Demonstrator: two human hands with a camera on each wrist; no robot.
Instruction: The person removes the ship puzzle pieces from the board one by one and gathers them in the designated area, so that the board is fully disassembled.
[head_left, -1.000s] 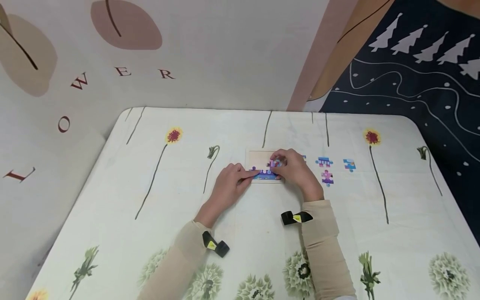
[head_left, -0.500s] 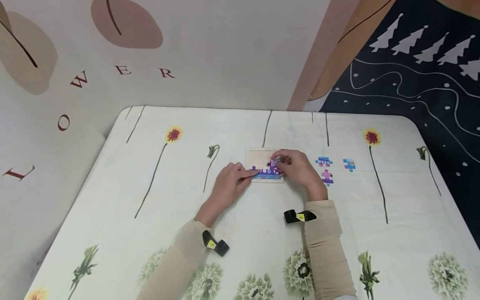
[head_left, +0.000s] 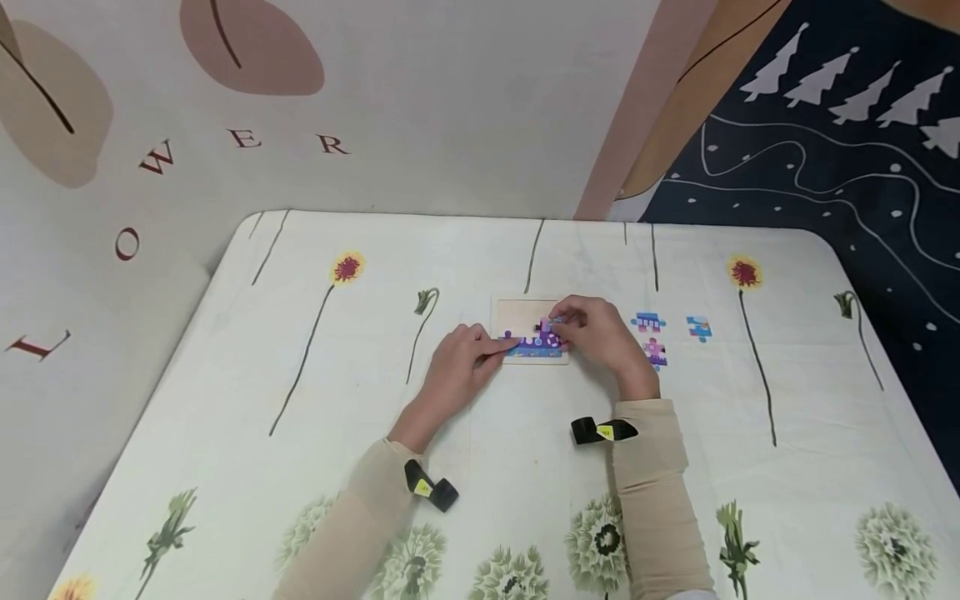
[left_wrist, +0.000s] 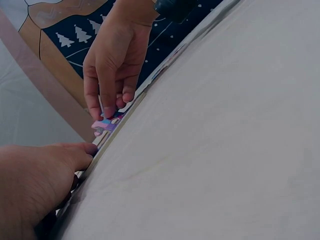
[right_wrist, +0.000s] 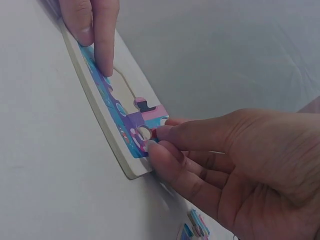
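A small wooden puzzle board (head_left: 517,312) lies on the table with a strip of blue and purple pieces (head_left: 534,351) fitted along its near side. My left hand (head_left: 459,371) holds that strip down, index finger and thumb reaching over its left end. At the board's right end, my right hand (head_left: 602,337) pinches a pink, blue and purple jigsaw piece (right_wrist: 156,113) between thumb and index finger. That piece sits against the fitted strip in the right wrist view, its right part covered by the fingertips. Bare wood shows across the board's upper left.
Three loose jigsaw pieces lie right of the board: a blue-purple one (head_left: 648,322), a pink one (head_left: 655,353) below it and a blue one (head_left: 699,328) farther right. The flower-patterned tablecloth (head_left: 360,350) reaches back to a printed wall (head_left: 450,125).
My right hand has shifted slightly right and its fingertips have drawn back toward the board's right edge, uncovering more of the purple piece. My left hand stays in place.
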